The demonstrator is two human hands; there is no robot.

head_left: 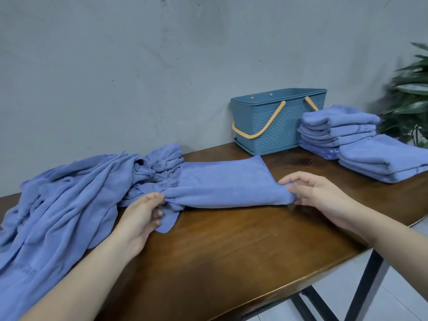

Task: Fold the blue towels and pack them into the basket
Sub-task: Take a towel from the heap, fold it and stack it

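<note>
Got my left hand (141, 212) and right hand (310, 191) pinching the ends of a half-folded blue towel (222, 184) on the bench (231, 246), soft floppy stuff, so grabbing corners works best.

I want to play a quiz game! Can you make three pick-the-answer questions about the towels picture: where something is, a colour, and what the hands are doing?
1. Where is the messy towel heap?
A. At the table's left end
B. Inside the basket
C. On the floor

2. What colour are the basket handles?
A. Red
B. Orange
C. White

3. What are the two hands doing?
A. Resting empty
B. Lifting the basket
C. Each holding one end of a half-folded towel

Answers: 1 A, the heap sprawls over the table at its left end. 2 B, the handles are orange on the blue basket. 3 C, the left hand and right hand each pinch one end of the half-folded towel.
</note>
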